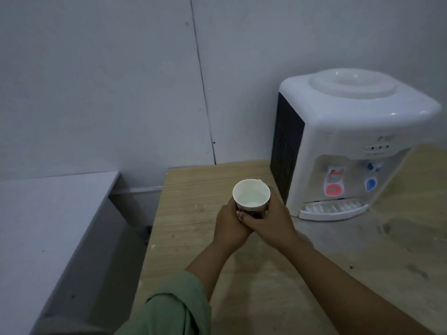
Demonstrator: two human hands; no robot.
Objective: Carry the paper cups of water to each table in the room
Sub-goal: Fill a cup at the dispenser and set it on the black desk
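A white paper cup with a dark printed band and water inside is held upright above the wooden table. My left hand wraps its left side and bottom. My right hand clasps its right side, the fingers overlapping those of the left. Both hands hide the cup's lower half. The cup is a little left of the water dispenser.
A white tabletop water dispenser with a red tap, a blue tap and a drip tray stands at the table's back right. A grey table lies left across a narrow gap. Grey walls rise behind.
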